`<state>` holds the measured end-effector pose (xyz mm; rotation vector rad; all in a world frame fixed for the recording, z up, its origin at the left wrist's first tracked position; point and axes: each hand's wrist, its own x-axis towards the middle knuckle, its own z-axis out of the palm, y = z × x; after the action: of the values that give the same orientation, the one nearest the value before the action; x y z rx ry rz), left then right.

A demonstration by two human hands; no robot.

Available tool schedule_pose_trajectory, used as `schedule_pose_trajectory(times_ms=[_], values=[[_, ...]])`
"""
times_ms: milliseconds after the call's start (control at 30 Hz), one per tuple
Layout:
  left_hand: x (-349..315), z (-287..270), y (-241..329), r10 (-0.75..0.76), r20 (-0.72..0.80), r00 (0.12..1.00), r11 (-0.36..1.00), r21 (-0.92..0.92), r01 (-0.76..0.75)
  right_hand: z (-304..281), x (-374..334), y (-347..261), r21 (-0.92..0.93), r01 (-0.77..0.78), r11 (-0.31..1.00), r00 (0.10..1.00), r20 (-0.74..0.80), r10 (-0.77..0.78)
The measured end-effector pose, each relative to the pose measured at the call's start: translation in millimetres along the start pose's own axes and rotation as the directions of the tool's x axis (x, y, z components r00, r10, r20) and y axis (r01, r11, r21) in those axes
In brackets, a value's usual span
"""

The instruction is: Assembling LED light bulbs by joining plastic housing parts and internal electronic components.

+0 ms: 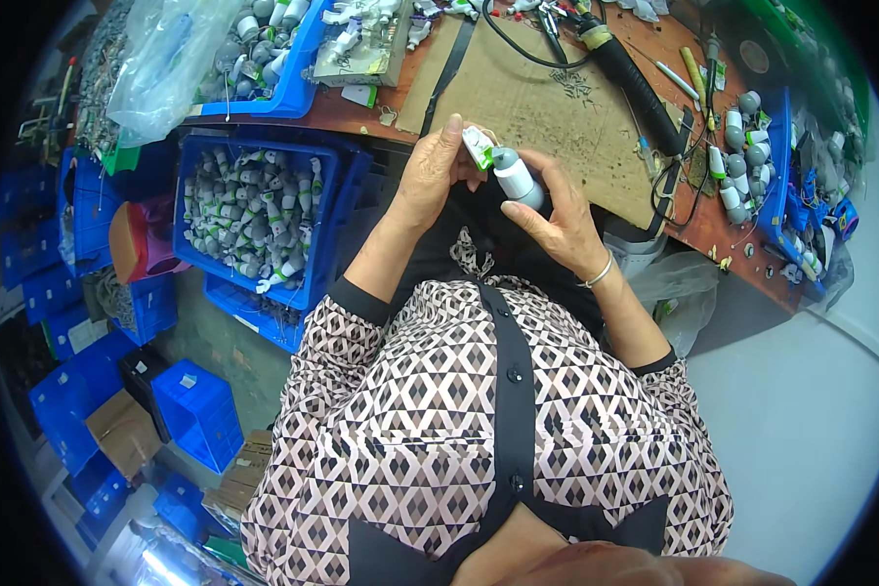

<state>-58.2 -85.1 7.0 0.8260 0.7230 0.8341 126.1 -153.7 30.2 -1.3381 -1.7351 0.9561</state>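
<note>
In front of my chest, my left hand [434,174] is closed on a small white-and-green plastic piece [479,146], pinched between thumb and fingers. My right hand [563,217] wraps round a grey-and-white bottle-shaped plastic body [518,179], its narrow grey end tilted up toward the left. The two pieces come very close at the green edge; whether they touch I cannot tell. Both hands are just off the near edge of the workbench, by a worn brown board [532,107].
A blue crate [184,200] full of similar grey, white and green parts stands at my left. Another blue bin [298,88] of parts sits on the bench. A black-handled tool [640,93] with a cable lies on the board. Several loose grey-and-white pieces [737,171] lie at right.
</note>
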Motion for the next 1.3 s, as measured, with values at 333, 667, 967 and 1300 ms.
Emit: schedule_pose_trajectory(times_ms=[333, 667, 967, 1300], values=[[1, 1, -10, 0.227, -0.053, 0.972, 0.934, 0.293, -0.202, 7, 1, 6, -0.266, 0.168, 0.949, 0.979, -0.067, -0.192], [-10, 26, -14, 0.189, -0.128, 0.974, 0.977, 0.123, -0.173, 11, 3, -3, -0.480, 0.110, 0.870, 0.982, -0.080, -0.168], [-7, 1, -15, 0.146, -0.018, 0.989, 0.962, 0.236, -0.137, 7, 2, -4, -0.429, 0.127, 0.894, 0.990, -0.007, -0.144], [2, -3, -11, 0.033, -0.015, 0.999, 0.997, -0.071, -0.034, -11, 7, 1, -0.181, 0.052, 0.982, 0.998, 0.039, -0.046]])
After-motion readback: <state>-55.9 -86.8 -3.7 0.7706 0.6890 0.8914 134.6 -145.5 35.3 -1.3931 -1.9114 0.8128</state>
